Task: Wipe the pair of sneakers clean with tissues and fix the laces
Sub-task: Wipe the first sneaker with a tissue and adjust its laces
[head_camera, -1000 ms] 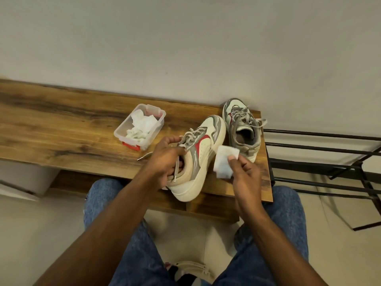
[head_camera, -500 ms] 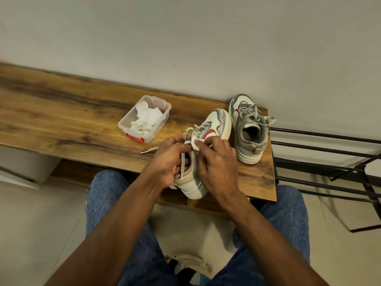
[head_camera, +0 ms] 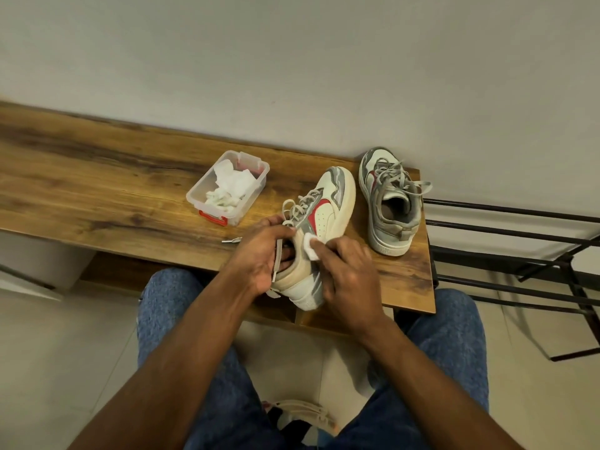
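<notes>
A cream, grey and red sneaker (head_camera: 328,209) lies tilted on its side on the wooden bench (head_camera: 97,196), heel towards me. My left hand (head_camera: 263,254) grips its collar, fingers curled into the opening. With my right hand (head_camera: 344,271) I hold a folded white tissue (head_camera: 310,246) and press it against the sneaker's side near the heel. The second sneaker (head_camera: 388,203) stands upright at the bench's right end, its grey laces loose and spilling over the side.
A clear plastic box with red clips (head_camera: 227,190) holds crumpled white tissues, left of the sneakers. A black metal rack (head_camera: 519,248) stands right of the bench. The wall runs close behind. My knees in jeans are under the bench's front edge.
My right hand brought the tissue from beside the sneaker onto its side and slid it back towards the heel. The left hand kept its grip on the collar.
</notes>
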